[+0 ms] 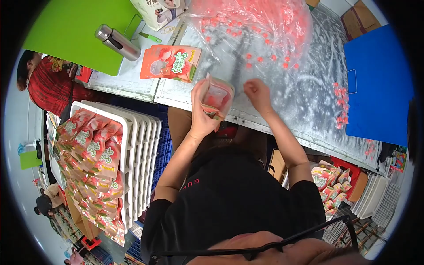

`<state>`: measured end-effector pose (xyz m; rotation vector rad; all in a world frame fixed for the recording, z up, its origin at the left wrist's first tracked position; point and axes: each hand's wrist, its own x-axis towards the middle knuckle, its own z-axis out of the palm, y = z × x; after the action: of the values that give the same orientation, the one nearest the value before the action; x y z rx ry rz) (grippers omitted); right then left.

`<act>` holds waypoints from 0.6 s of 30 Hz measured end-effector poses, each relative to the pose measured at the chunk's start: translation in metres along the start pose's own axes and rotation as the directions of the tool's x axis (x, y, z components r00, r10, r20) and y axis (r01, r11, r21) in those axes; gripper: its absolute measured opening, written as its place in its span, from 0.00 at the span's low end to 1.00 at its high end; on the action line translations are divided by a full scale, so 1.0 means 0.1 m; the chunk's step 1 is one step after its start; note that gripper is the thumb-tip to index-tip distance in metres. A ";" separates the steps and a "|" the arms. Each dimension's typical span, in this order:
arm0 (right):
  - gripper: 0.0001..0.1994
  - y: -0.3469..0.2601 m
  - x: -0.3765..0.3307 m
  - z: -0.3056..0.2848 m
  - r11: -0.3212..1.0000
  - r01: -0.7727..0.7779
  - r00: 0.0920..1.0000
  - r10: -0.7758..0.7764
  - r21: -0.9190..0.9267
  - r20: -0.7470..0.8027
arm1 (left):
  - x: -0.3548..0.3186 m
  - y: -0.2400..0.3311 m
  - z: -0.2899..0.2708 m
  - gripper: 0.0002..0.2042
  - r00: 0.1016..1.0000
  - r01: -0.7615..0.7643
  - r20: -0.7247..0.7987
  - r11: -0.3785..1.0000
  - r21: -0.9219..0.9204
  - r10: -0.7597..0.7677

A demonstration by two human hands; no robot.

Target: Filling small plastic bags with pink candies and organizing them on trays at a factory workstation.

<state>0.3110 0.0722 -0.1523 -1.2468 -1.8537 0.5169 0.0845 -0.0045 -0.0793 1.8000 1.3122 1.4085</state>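
My left hand (201, 115) is wrapped round a red candy pouch (224, 95) at the table's near edge. The pouch stands tilted with its mouth spread, and something pinkish shows inside. Just right of it, over the table, my right hand (259, 95) has its fingers curled together; whatever they hold, if anything, is hidden. Left of the pouch lies a stack of flat red printed pouches (170, 63). Loose small red wrapped candies (248, 57) are scattered beyond my right hand, in front of a large clear plastic bag (282, 24) full of more candies.
A steel flask (117, 43) and a green-handled knife (150, 37) lie back left by a green board (75, 33). A blue board (380, 86) borders the right side. Stacked white trays (143, 159) bear filled pouches (95, 148); more pouches (329, 183) sit lower right. A person (48, 81) sits far left.
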 end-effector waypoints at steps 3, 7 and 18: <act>0.06 -0.65 0.37 -0.38 0.708 -0.261 0.952 0.302 0.656 0.053 | 0.07 0.13 -0.03 0.49 1.000 -0.007 0.016 1.000 0.027 0.007; 0.09 -1.27 0.61 -0.60 0.020 -0.154 0.971 0.189 0.988 0.147 | 0.16 0.24 0.11 0.51 1.000 -0.001 0.022 1.000 -0.012 0.001; 0.12 -1.54 0.68 -0.38 0.507 -0.023 0.988 0.143 0.862 -0.058 | 0.31 0.29 0.24 0.55 0.999 -0.038 -0.021 0.999 0.031 0.038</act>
<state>0.2436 0.0638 0.0065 -0.6248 -1.1139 1.2146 0.1179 0.0157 -0.0496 1.8436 1.3239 1.4390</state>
